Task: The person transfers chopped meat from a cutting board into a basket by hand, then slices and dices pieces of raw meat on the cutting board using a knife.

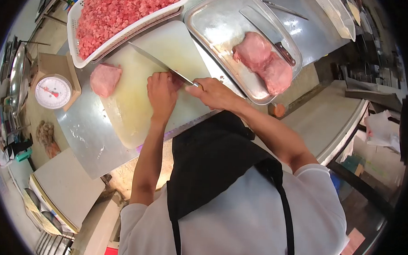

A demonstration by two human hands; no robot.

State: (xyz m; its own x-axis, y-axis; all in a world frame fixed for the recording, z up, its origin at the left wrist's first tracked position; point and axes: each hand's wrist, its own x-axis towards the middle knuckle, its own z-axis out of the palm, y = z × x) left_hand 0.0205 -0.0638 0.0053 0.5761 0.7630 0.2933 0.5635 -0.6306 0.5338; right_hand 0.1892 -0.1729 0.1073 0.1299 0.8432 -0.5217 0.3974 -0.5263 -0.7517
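Observation:
My right hand [214,93] is wrapped round the handle of a kitchen knife [154,61], whose long blade slants up and left across the white cutting board [191,50]. Close beside the blade, my left hand [162,92] presses down on the board with its fingers curled. Whatever lies under those fingers is hidden. A pale pink chunk of raw meat [106,80] rests at the board's left edge, apart from both hands.
Diced raw meat [122,16] fills a white plastic basket [73,46] behind the board. At right, a metal tray [207,22] holds large raw meat pieces [277,74] and a second knife [285,54]. A dial scale [53,91] stands left. Another knife [286,10] lies beyond the tray.

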